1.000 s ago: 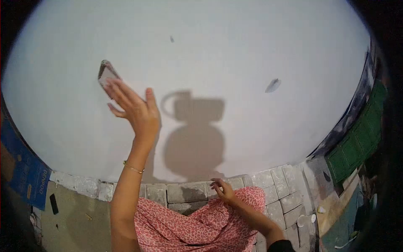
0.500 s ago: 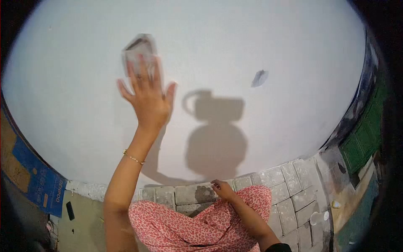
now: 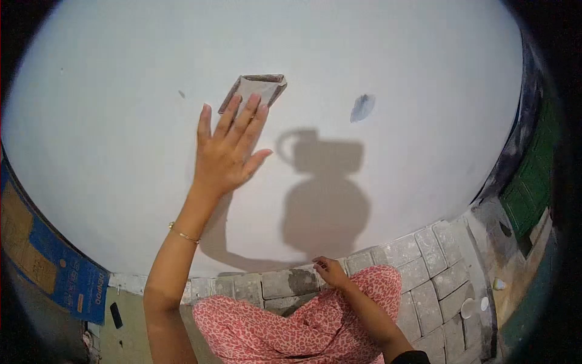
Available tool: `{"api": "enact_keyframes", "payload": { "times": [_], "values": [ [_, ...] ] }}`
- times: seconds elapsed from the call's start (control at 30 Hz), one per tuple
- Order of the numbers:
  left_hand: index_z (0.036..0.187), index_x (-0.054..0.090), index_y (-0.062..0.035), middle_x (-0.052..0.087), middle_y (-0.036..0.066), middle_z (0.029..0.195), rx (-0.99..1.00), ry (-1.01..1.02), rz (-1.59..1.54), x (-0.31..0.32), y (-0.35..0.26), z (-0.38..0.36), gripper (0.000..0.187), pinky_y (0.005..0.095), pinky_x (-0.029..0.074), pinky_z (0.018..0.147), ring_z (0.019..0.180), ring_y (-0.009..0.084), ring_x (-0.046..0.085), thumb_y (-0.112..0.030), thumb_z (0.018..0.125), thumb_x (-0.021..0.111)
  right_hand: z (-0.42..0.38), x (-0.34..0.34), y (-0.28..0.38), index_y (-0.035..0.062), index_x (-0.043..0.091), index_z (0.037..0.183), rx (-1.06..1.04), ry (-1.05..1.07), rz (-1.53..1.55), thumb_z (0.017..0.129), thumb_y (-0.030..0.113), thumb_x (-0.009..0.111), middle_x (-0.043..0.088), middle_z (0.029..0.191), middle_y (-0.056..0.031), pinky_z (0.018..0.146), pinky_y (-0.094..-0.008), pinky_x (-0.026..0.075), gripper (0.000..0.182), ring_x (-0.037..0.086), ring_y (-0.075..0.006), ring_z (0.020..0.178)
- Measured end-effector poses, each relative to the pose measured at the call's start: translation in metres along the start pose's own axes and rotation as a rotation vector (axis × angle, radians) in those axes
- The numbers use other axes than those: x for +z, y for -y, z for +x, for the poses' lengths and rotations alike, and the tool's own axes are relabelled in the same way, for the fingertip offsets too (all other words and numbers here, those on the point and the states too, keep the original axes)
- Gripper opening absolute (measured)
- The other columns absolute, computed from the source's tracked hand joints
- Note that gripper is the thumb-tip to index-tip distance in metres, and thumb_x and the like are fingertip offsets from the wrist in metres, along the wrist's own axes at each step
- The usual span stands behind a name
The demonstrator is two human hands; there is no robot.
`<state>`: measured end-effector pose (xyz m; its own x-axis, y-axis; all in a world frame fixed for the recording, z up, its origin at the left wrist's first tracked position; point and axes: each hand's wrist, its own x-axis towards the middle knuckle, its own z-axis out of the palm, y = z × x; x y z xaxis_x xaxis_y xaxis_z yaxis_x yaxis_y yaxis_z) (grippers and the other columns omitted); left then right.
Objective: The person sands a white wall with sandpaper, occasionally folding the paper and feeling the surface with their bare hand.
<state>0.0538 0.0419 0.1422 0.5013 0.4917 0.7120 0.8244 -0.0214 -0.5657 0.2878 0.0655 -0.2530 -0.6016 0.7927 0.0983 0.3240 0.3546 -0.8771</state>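
Observation:
My left hand lies with its fingers stretched out on a folded piece of sandpaper, holding it pressed against a white wall. The sandpaper has a pale grey face and brown edges, and my fingers cover its lower part. To its right, a grey-blue patch marks the wall; a smaller dark mark is to its left. My right hand rests near my knee, its fingers loosely bent and slightly apart, with nothing visible in them.
Grey paving blocks run along the foot of the wall. A blue cardboard sheet leans at the left, near a dark phone-like object. At the right are a green panel and a small whitish cup-like item. My shadow falls on the wall.
My left hand and the sandpaper have moved right and slightly down across the wall, tilting rightward. The small dark mark at the left has come into sight. My right hand stays by the knee.

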Motion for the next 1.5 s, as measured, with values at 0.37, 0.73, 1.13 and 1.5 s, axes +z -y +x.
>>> {"api": "enact_keyframes", "payload": {
  "times": [0.37, 0.73, 1.13, 1.5],
  "values": [
    [0.141, 0.033, -0.0114, 0.024, 0.01, 0.15, -0.385, -0.279, 0.037, -0.006, 0.015, 0.017, 0.059, 0.0536, 0.007, 0.109, 0.139, 0.0286, 0.018, -0.037, 0.091, 0.049, 0.012, -0.007, -0.015, 0.0022, 0.06, 0.107, 0.217, -0.183, 0.655, 0.091, 0.015, 0.055, 0.066, 0.092, -0.0069, 0.072, -0.0266, 0.047, 0.021, 0.061, -0.0132, 0.08],
    [0.143, 0.027, -0.0079, 0.022, 0.014, 0.15, -0.698, -0.6, 0.202, 0.001, 0.067, 0.036, 0.062, 0.0528, 0.008, 0.11, 0.139, 0.0306, 0.016, -0.036, 0.091, 0.048, 0.007, -0.003, -0.023, 0.0017, 0.061, 0.104, 0.265, -0.192, 0.596, 0.091, 0.015, 0.055, 0.066, 0.089, -0.0073, 0.071, -0.0254, 0.047, 0.019, 0.059, -0.0122, 0.076],
    [0.141, 0.032, -0.0099, 0.027, 0.013, 0.148, -0.531, -0.541, 0.065, 0.012, 0.013, 0.043, 0.064, 0.0511, 0.013, 0.11, 0.139, 0.0275, 0.02, -0.039, 0.088, 0.051, 0.002, 0.004, -0.032, 0.0011, 0.062, 0.1, 0.237, -0.219, 0.449, 0.092, 0.018, 0.056, 0.065, 0.086, -0.0065, 0.068, -0.0254, 0.046, 0.02, 0.059, -0.0124, 0.076],
    [0.138, 0.04, -0.0229, 0.031, -0.002, 0.148, -0.181, -0.241, -0.241, 0.022, -0.032, 0.036, 0.055, 0.0508, 0.013, 0.11, 0.136, 0.017, 0.03, -0.04, 0.087, 0.051, 0.002, 0.007, -0.032, -0.0011, 0.06, 0.102, 0.244, -0.209, 0.509, 0.092, 0.015, 0.054, 0.065, 0.089, -0.0082, 0.072, -0.0273, 0.049, 0.02, 0.061, -0.0147, 0.077]
  ]
}}
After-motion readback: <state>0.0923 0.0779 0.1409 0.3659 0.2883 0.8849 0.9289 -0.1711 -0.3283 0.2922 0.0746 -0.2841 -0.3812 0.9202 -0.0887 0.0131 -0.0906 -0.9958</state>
